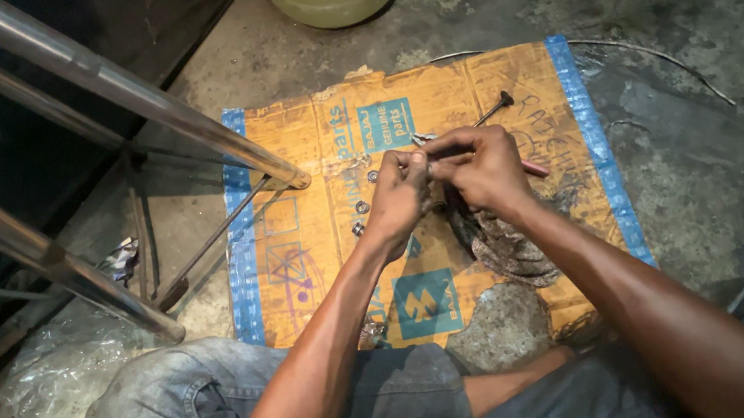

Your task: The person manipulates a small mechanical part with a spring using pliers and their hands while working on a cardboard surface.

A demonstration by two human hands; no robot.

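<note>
Near the cardboard sheet's left edge, small nuts lie close by, easy to reach. In the middle, the left hand and right hand meet, both pinching one small metal part so it stays steady. A long bolt rests behind, toward the far edge.

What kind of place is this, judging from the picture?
Probably a small repair workshop floor: stained concrete floor, flattened cardboard serving as a mat with small nuts on it, and both hands working a thin metal rod.
</note>
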